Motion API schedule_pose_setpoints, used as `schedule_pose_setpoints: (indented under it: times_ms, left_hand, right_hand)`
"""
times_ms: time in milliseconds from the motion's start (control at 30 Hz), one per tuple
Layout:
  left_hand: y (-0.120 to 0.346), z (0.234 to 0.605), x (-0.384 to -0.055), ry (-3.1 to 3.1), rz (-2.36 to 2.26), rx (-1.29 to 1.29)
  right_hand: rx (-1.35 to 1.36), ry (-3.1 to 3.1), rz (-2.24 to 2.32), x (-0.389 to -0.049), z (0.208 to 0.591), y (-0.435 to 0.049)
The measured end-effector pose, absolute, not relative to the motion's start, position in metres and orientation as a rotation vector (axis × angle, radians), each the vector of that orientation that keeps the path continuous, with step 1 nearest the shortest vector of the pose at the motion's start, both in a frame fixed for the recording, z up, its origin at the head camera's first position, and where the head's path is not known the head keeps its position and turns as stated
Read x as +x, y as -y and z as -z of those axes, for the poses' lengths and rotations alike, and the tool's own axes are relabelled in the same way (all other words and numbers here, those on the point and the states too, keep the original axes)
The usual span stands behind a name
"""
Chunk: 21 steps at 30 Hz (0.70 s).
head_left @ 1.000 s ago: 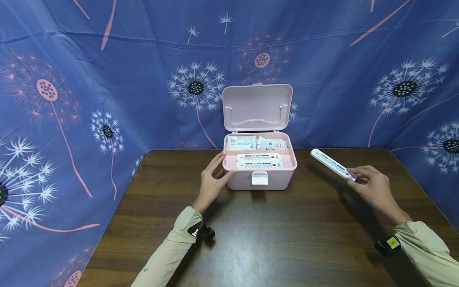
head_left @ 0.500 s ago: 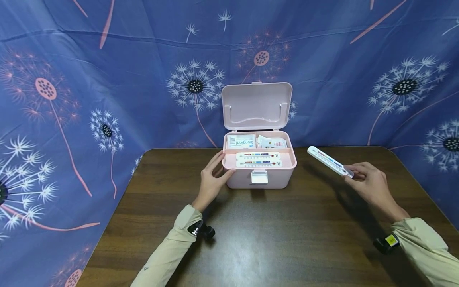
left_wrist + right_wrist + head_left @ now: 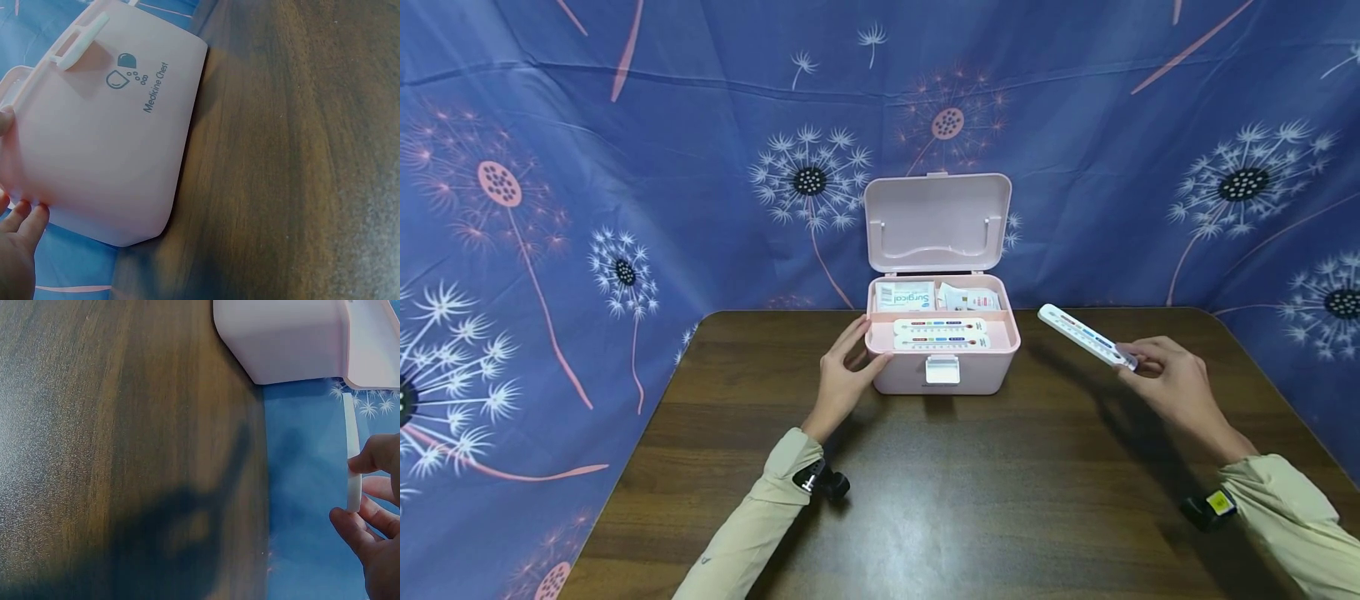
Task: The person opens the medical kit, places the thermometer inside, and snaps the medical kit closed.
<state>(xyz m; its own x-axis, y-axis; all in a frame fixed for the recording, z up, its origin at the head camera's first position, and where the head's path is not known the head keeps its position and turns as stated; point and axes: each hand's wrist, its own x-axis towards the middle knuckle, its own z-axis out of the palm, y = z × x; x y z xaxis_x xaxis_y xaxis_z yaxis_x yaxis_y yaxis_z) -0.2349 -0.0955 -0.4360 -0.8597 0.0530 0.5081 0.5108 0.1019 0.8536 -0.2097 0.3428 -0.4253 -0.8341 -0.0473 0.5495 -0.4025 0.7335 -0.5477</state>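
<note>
A pale pink medicine chest (image 3: 943, 375) stands with its lid (image 3: 938, 225) raised. My left hand (image 3: 844, 377) grips its left front corner, thumb at the front rim and fingers (image 3: 32, 220) along the side. Two white thermometers (image 3: 942, 335) with coloured scales lie side by side in the front compartment. To the right of the chest, my right hand (image 3: 1172, 383) pinches the lower end of another white thermometer (image 3: 1082, 333) between thumb and fingers. It is held above the table, tilted with its far end toward the chest, and shows edge-on in the right wrist view.
The back compartments hold a packet marked Surgical (image 3: 906, 297) and another white packet (image 3: 970, 299). A white latch (image 3: 943, 370) hangs open at the chest's front. The dark wooden table (image 3: 970, 500) meets a blue dandelion-print cloth (image 3: 715, 208) behind.
My right hand has shifted slightly left with the thermometer, bringing its far end a little closer to the chest. My left hand and the chest have stayed in place.
</note>
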Motion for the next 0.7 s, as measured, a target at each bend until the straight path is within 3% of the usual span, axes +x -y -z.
schedule_pose_setpoints:
  times_ms: [467, 700]
  left_hand:
    - [0.097, 0.464, -0.254, 2.053, 1.801, -0.517]
    - [0.097, 0.454, -0.247, 2.034, 1.804, -0.548]
  right_hand:
    - [0.392, 2.411, -0.981, -0.209, 0.420, -0.339]
    - [0.405, 2.417, -1.013, -0.207, 0.416, -0.335]
